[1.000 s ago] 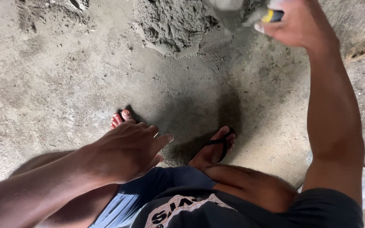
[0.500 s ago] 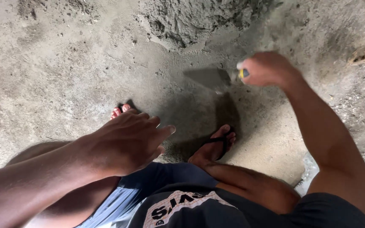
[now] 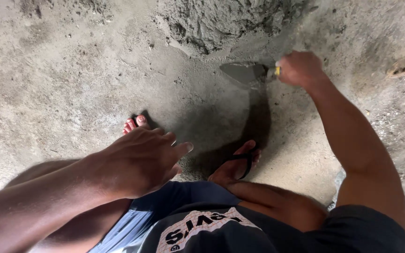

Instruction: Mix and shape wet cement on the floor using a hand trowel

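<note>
Trowel with a grey, mortar-coated metal blade and a yellow-banded handle (image 3: 251,73): you grip it in your right hand (image 3: 300,68), fingers closed round the handle. The blade lies low over the grey concrete floor (image 3: 62,84), pointing left, just below the heap of wet grey mortar (image 3: 226,21) at the top of the view. Whether the blade touches the floor cannot be told. A dark shadow runs from the blade down toward your right foot in a black flip-flop (image 3: 240,161). Your left hand (image 3: 139,161) hangs open above your knee, fingers loosely spread and pointing right, holding nothing. Toes of your left foot (image 3: 134,123) show just beyond it. Dark shorts and a dark printed shirt fill the lower edge.
</note>
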